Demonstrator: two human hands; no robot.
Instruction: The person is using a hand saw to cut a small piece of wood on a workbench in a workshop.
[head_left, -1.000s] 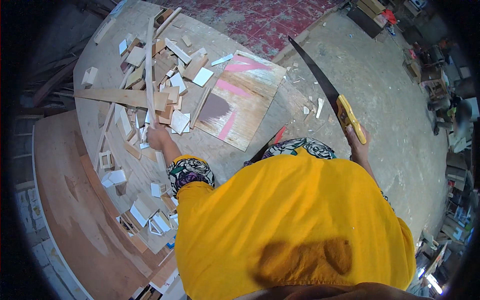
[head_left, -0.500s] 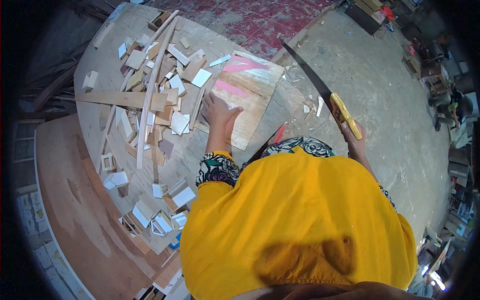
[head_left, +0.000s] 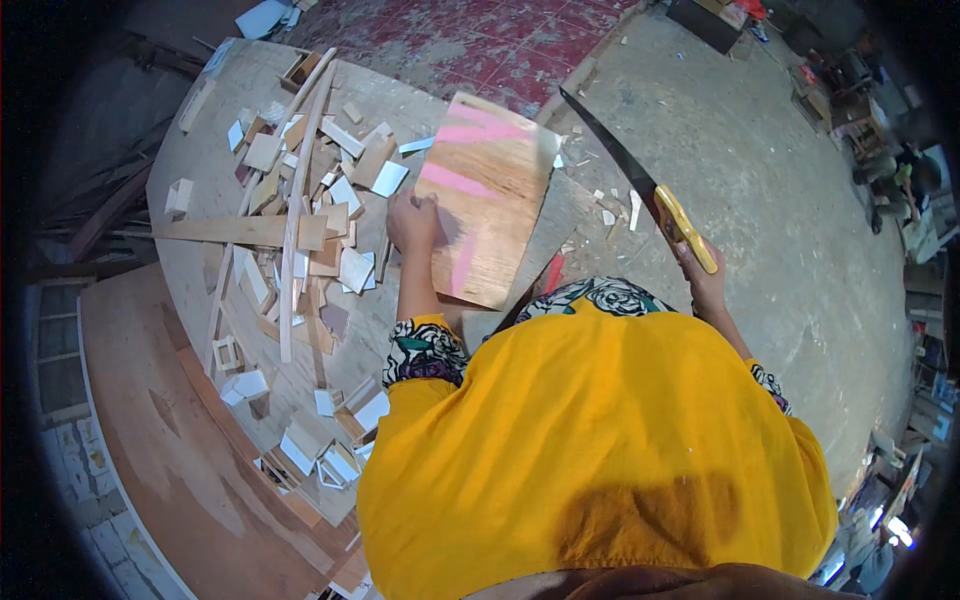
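My left hand (head_left: 411, 221) grips the left edge of a plywood board (head_left: 487, 195) streaked with pink paint, which lies tilted on the large wooden worktop (head_left: 195, 160). Out to the right, over the concrete floor, my right hand (head_left: 703, 281) is closed on the yellow handle of a hand saw (head_left: 640, 187). The saw's dark blade points up and to the left, with its tip close to the board's upper right corner. My yellow garment fills the lower part of the view.
Several small wood offcuts and long strips (head_left: 300, 230) are scattered over the worktop left of the board. A big brown plywood sheet (head_left: 170, 450) lies at the lower left. Wood chips (head_left: 620, 205) litter the concrete floor. Clutter (head_left: 900, 180) stands at the right edge.
My left hand moved right from the offcut pile onto the pink-streaked board and took hold of its edge. The saw stayed raised at the right.
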